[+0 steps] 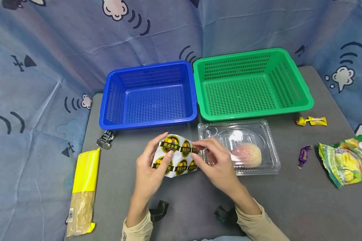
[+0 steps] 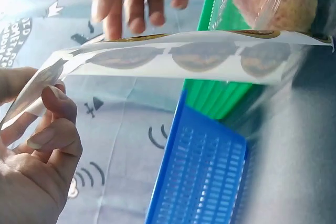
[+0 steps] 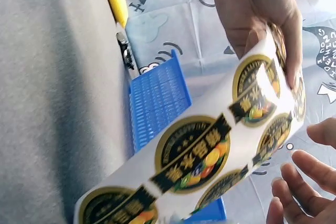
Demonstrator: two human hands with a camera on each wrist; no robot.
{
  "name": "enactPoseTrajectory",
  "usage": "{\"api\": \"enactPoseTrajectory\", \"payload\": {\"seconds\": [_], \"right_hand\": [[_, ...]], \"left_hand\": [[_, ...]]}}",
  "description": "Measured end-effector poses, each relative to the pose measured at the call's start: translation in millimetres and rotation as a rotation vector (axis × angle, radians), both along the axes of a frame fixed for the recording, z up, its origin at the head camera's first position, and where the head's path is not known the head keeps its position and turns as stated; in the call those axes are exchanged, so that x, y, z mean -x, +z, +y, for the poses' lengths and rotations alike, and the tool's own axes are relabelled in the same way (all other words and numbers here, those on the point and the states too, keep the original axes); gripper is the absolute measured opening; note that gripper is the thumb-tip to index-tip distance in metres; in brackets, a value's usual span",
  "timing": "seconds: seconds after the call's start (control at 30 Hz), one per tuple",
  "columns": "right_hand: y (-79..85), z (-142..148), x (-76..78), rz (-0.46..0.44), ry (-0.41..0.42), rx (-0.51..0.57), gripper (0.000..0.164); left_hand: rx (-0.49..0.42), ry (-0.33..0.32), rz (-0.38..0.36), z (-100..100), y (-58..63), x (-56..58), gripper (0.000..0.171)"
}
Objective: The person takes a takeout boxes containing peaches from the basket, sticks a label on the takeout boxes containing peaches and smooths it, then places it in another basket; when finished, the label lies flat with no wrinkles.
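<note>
A white sheet of round black-and-gold fruit stickers [image 1: 175, 154] hangs above the grey table. My left hand [image 1: 152, 164] grips its left side, thumb on the printed face; the left wrist view shows that hand [image 2: 44, 156] with the sheet's pale back. My right hand [image 1: 218, 164] is at the sheet's right edge, fingers loosely bent. In the right wrist view, the right hand's fingers [image 3: 304, 182] stand apart from the sheet [image 3: 194, 153]. Just right of the sheet, partly behind the right hand, lies a clear plastic box [image 1: 269, 164] with a pink-and-yellow peach [image 1: 248, 154] in it.
A blue basket [image 1: 147, 125] and a green basket [image 1: 256, 113] stand side by side at the back. At left lie a silver-black wrapped candy [image 1: 106, 139] and a yellow packet [image 1: 84, 187]. A lollipop [image 1: 310, 121], purple candy [image 1: 304, 156] and green-yellow bag [image 1: 345, 162] lie at right.
</note>
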State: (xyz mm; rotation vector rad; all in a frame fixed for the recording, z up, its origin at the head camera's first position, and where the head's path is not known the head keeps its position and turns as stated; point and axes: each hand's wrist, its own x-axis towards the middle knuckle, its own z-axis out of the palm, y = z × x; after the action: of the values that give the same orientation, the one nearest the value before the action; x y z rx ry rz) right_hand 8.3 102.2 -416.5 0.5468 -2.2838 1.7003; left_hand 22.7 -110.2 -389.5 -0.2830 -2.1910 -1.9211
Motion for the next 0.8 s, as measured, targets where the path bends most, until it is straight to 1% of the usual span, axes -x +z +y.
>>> {"api": "enactPoseTrajectory", "payload": {"seconds": [0.2,0.47,0.67,0.8], "right_hand": [[5.3,-5.7,2.5,-0.006,-0.026,0.021,0.032],[7.6,-14.4,4.9,-0.008,-0.021,0.123,0.032],[12.3,-16.7,4.6,-0.053,-0.032,0.121,0.030],[14.8,-18.2,5.4,-0.044,-0.041,0.145,0.027]], "left_hand": [[0.025,-0.001,0.014,7.6,1.7,-0.1,0.047],[0.066,0.017,0.029,12.9,3.3,-1.5,0.041],[0.079,0.016,0.055,15.7,2.6,-1.9,0.038],[0.090,0.022,0.072,16.2,2.1,-1.1,0.037]]}}
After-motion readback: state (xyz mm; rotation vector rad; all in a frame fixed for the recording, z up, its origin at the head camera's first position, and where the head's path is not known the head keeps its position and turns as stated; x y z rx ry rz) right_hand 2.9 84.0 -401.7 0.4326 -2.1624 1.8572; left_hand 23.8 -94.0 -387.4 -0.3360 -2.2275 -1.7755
